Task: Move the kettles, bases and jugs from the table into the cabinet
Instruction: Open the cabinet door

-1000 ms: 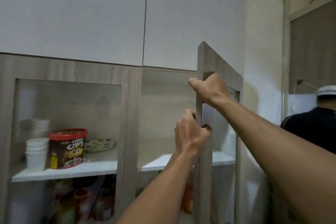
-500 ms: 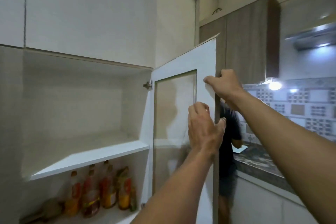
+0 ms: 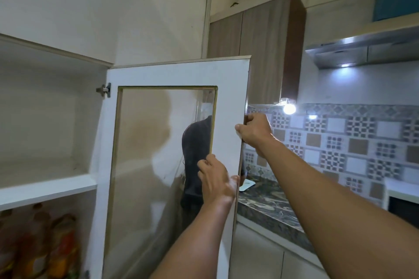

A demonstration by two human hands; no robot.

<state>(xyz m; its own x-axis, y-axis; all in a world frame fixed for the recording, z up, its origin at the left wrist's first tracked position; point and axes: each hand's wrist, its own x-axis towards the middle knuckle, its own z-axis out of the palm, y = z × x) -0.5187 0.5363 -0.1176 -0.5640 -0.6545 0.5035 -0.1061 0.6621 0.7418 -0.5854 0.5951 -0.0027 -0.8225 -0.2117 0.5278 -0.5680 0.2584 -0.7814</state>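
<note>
Patterned wall tiles (image 3: 353, 142) and a dark marbled bench (image 3: 265, 201) fill the kitchen from three to four o'clock, under a lit range hood (image 3: 362, 52) at two o'clock. At nine o'clock the cabinet (image 3: 49, 120) stands open, its white shelf (image 3: 45, 190) bare, with bottles (image 3: 45, 249) blurred on the level below at seven o'clock. Its glass-panelled door (image 3: 172, 79) is swung wide across the centre. The right hand (image 3: 256, 130) has its grip clenched on the door's free edge at about three o'clock; the left hand (image 3: 217, 181) grasps the same edge lower down, near five o'clock. Through the glass another person in dark clothing (image 3: 195, 156) shows at the bench.

No kettle, base or jug is in view, and the table is out of sight, so nothing looks stored yet: this seems to be the preparatory step, with all the carrying left.

Against half a second ago, the door has swung further open and the view has turned right, showing more tiles and bench.
</note>
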